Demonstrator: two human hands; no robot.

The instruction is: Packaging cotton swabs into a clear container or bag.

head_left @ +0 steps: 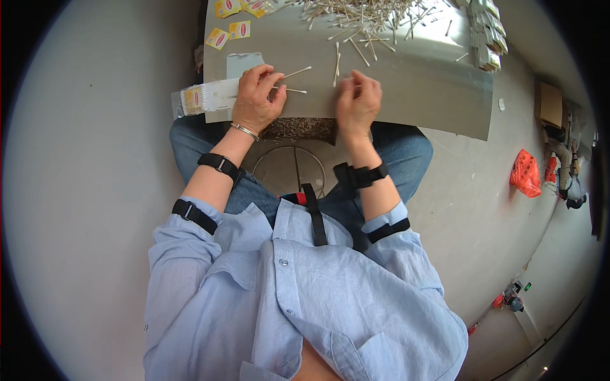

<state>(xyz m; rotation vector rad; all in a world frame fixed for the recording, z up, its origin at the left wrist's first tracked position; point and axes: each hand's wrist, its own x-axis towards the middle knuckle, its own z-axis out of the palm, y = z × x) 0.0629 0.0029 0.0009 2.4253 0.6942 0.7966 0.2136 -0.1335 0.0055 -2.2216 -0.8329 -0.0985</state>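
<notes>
My left hand (257, 100) is closed at the left of the table, its fingers pinching cotton swabs (296, 91); two stick out to the right. Beneath and beside that hand lies a white strip of packaging (219, 95) with a small yellow-and-white packet (193, 100) at its left end. My right hand (359, 105) hovers near the table's front edge, slightly blurred. Its fingers are curled in, and whatever they may hold is hidden. Just beyond it lie a couple of loose cotton swabs (337, 65).
A large heap of cotton swabs (365, 11) covers the far middle of the metal table (419, 89). Yellow packets (239, 30) lie far left; stacked packets (488, 38) line the right edge. Under the table edge, a container of swabs (298, 129) shows between my knees. A red bag (526, 173) is on the floor.
</notes>
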